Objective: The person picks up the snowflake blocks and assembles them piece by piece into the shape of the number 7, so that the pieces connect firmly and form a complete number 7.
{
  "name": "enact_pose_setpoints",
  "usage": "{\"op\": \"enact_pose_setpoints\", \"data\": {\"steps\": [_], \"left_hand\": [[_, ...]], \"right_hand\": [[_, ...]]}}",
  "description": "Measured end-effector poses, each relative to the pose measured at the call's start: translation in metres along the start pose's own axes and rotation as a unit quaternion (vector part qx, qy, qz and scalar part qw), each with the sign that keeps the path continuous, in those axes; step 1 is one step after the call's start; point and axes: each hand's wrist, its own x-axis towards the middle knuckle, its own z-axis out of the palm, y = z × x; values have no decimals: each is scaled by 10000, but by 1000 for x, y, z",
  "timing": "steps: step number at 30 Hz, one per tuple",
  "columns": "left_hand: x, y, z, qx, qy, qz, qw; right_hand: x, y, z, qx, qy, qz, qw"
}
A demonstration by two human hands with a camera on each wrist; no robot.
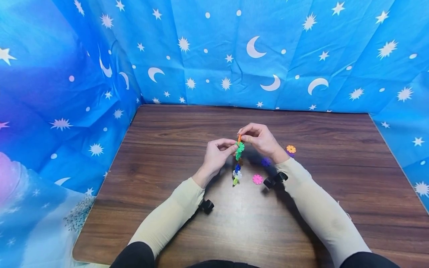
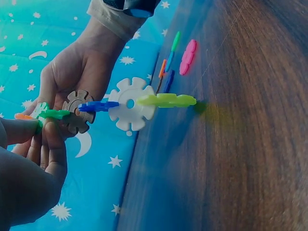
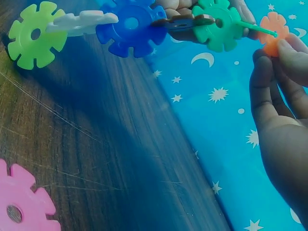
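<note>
Interlocking notched flower discs form a chain held upright above the table. From the bottom it runs through a yellow-green disc, a white disc, a blue disc, a brown disc and two green discs to an orange disc on top. My left hand pinches the upper green part between thumb and fingers. With thumb and fingertips, my right hand grips the orange disc, partly covering it. The chain's low end is close to the tabletop; whether it touches is unclear.
Loose discs lie on the wooden table near my right forearm: a pink disc, a purple disc and an orange disc with purple beneath. Starry blue cloth hangs behind the far edge and at the sides.
</note>
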Motion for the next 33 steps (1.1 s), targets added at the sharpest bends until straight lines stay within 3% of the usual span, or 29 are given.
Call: {"op": "enact_pose_setpoints", "data": {"steps": [13, 20, 33], "left_hand": [[1, -1, -2, -112, -10, 103, 9999], [0, -2, -2, -179, 11, 56, 9998], [-2, -4, -5, -109, -38, -7, 9999]], "right_hand": [[-3, -8, -5, -963, 518, 504, 9927], [-11, -9, -8, -1640, 365, 1053, 9802], [-17, -7, -16, -2171, 318, 1222, 9679]]}}
